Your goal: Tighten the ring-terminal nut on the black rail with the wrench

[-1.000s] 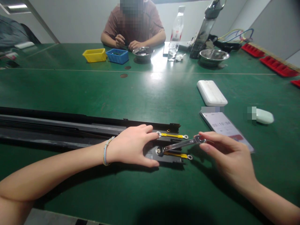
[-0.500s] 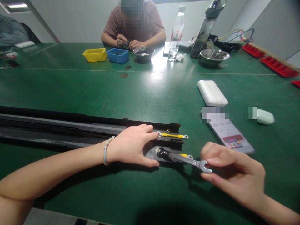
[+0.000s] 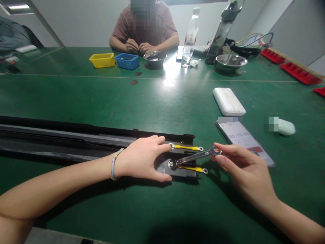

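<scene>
My left hand point(image 3: 143, 157) lies with fingers spread over the right end of two long black metal rails point(image 3: 63, 139), pressing on them. Between thumb and fingertips of my right hand point(image 3: 248, 169) is the open jaw of a combination wrench point(image 3: 194, 157). Its ring end sits around a bolt or nut at the near rail's end, just right of my left hand. Two yellow cables with ring terminals stick out past the rail ends: the far cable point(image 3: 186, 147) by my left index fingertip, the near cable point(image 3: 192, 168) under the wrench.
To the right lie a phone point(image 3: 243, 135) showing a timer, a white power bank point(image 3: 229, 101) and a pale green case point(image 3: 286, 126). Across the green table point(image 3: 101, 98) sits a person, near yellow point(image 3: 102, 60) and blue bins point(image 3: 127, 61), steel bowls point(image 3: 231, 63) and bottles point(image 3: 188, 51).
My right hand has swung the wrench's free end away from me, counterclockwise around the bolt, uncovering more of the near yellow cable. My left hand stays in place.
</scene>
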Demonstrator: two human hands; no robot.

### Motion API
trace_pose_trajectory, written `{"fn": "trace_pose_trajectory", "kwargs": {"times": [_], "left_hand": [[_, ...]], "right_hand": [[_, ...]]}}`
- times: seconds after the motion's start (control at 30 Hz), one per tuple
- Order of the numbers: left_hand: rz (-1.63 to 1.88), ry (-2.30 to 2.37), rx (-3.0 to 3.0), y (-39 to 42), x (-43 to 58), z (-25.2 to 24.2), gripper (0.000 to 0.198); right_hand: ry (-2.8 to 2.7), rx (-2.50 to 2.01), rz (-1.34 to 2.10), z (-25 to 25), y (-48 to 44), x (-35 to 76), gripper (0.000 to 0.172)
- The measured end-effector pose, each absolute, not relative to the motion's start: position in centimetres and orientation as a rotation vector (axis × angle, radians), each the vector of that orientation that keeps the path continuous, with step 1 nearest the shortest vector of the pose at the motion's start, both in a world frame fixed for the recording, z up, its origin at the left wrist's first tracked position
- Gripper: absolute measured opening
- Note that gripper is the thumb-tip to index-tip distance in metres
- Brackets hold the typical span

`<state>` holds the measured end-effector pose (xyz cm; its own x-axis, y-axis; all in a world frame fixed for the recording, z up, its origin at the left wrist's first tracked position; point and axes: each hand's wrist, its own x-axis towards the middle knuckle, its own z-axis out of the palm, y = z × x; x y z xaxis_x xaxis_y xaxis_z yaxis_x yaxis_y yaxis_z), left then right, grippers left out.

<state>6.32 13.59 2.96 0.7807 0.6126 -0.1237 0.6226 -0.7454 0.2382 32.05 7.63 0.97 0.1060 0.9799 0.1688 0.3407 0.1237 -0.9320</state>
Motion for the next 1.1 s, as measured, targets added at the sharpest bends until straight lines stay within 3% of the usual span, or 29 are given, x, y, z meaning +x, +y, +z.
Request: {"fn": "trace_pose_trajectory", "kwargs": {"times": [0.33,0.57,1.1], "left_hand": [[-0.043,0.950,2.713,13.6,6.1,3.2,0.061],[-0.044,0.952,2.707,14.2,6.5,2.7,0.060],[-0.030,0.958,2.698,14.9,6.8,2.5,0.060]], "right_hand": [[-1.392,-1.316,0.894,0.9,7.5,32.1,0.012],[-1.482,-1.008,0.982,0.5,7.5,32.2,0.012],[-1.643,-0.806,1.012,0.2,7.3,32.1,0.023]]}}
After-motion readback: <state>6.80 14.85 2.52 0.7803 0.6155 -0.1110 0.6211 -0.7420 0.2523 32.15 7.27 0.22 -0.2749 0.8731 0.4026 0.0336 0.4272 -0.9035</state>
